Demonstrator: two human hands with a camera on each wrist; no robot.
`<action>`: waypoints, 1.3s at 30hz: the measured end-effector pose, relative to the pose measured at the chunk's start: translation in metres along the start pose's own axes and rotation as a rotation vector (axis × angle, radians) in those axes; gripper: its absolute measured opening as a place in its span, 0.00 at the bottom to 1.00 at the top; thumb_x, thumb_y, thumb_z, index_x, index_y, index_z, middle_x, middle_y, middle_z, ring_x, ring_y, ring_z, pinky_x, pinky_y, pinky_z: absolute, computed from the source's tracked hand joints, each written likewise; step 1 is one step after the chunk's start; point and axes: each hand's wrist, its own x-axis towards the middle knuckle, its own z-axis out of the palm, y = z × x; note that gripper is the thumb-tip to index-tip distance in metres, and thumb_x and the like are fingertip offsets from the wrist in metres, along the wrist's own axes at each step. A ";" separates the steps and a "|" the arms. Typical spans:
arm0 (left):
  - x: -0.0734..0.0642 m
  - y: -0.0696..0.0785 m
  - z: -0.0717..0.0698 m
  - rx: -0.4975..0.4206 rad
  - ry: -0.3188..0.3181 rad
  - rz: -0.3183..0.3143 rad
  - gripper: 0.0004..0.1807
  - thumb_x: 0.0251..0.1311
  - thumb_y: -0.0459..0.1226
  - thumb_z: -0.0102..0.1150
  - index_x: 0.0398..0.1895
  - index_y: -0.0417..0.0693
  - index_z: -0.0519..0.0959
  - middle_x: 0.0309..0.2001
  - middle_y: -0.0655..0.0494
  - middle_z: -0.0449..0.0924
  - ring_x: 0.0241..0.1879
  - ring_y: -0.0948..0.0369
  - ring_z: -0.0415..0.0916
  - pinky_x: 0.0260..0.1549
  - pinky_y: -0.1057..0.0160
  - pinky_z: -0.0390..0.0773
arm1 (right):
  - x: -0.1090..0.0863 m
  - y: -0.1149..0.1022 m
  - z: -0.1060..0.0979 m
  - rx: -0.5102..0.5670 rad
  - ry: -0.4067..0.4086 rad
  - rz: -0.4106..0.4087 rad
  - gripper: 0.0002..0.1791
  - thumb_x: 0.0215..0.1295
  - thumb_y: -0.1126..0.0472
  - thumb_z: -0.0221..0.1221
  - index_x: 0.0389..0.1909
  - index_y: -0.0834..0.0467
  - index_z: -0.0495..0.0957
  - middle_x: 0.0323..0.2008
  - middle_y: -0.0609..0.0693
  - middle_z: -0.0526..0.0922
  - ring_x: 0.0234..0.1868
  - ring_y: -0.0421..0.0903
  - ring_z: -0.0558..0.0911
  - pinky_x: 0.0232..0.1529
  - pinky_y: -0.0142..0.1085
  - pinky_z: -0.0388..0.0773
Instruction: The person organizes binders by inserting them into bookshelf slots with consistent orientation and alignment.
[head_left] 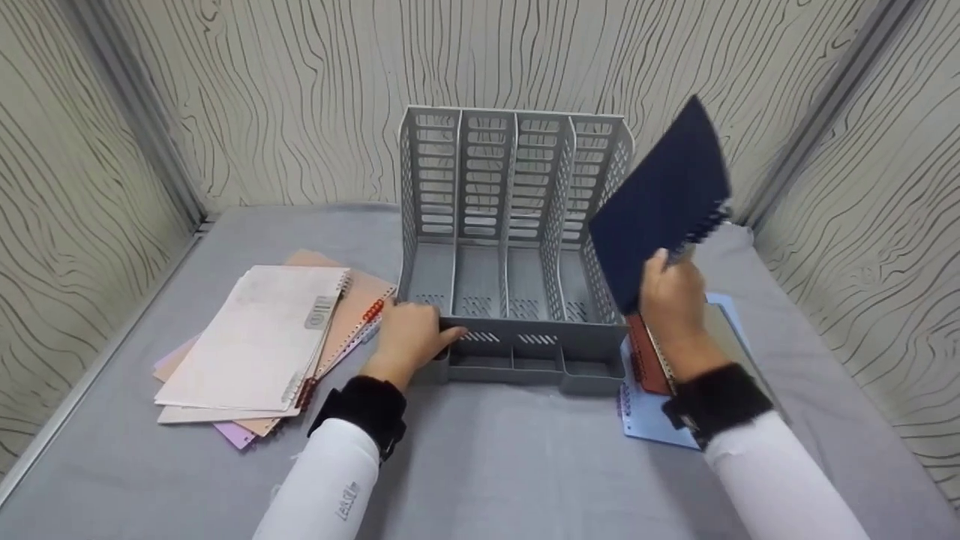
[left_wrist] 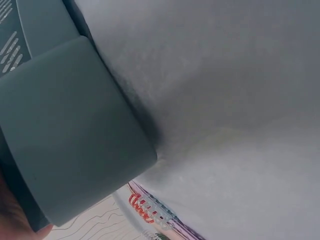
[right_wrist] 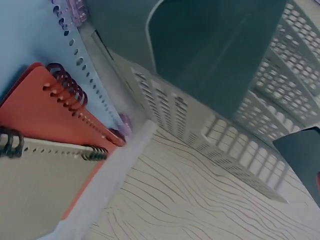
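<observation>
A grey desktop file organizer (head_left: 486, 281) with several upright slots stands in the middle, small trays along its front. My left hand (head_left: 409, 337) grips its front left corner, thumb along the front rim; in the left wrist view, part of that hand (left_wrist: 17, 215) shows beside the grey corner wall (left_wrist: 75, 130). My right hand (head_left: 673, 304) pinches a dark navy spiral notebook (head_left: 664, 199) near its coil, raised and tilted beside the organizer's right side. Only an edge of the navy notebook (right_wrist: 302, 150) shows in the right wrist view.
On the left lies a pile of pale pink, peach and purple spiral notebooks (head_left: 251, 337). Under my right forearm lie a blue notebook (head_left: 656, 420), a red notebook (right_wrist: 45, 102) and a beige notebook (right_wrist: 40, 185). Wood-patterned panels (head_left: 300, 97) enclose the grey cloth-covered table (head_left: 495, 465).
</observation>
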 end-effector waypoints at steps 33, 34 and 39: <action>-0.002 0.000 0.001 -0.011 0.024 0.006 0.35 0.53 0.66 0.50 0.29 0.42 0.81 0.31 0.44 0.83 0.35 0.47 0.80 0.57 0.41 0.60 | 0.011 0.037 0.090 -0.054 -0.668 0.106 0.30 0.72 0.63 0.36 0.68 0.74 0.41 0.65 0.72 0.55 0.64 0.62 0.62 0.63 0.50 0.58; -0.002 0.000 0.001 -0.008 0.026 0.006 0.35 0.53 0.66 0.50 0.29 0.42 0.81 0.30 0.44 0.83 0.35 0.47 0.80 0.57 0.41 0.60 | 0.012 0.037 0.091 -0.057 -0.683 0.110 0.30 0.72 0.62 0.36 0.68 0.74 0.41 0.65 0.72 0.55 0.64 0.62 0.62 0.64 0.50 0.57; 0.001 -0.001 0.001 0.006 0.022 0.004 0.35 0.54 0.67 0.48 0.31 0.42 0.81 0.31 0.44 0.83 0.35 0.47 0.80 0.57 0.41 0.60 | 0.013 0.038 0.093 -0.130 -0.748 0.109 0.31 0.72 0.57 0.36 0.67 0.76 0.45 0.64 0.72 0.58 0.64 0.63 0.62 0.64 0.50 0.57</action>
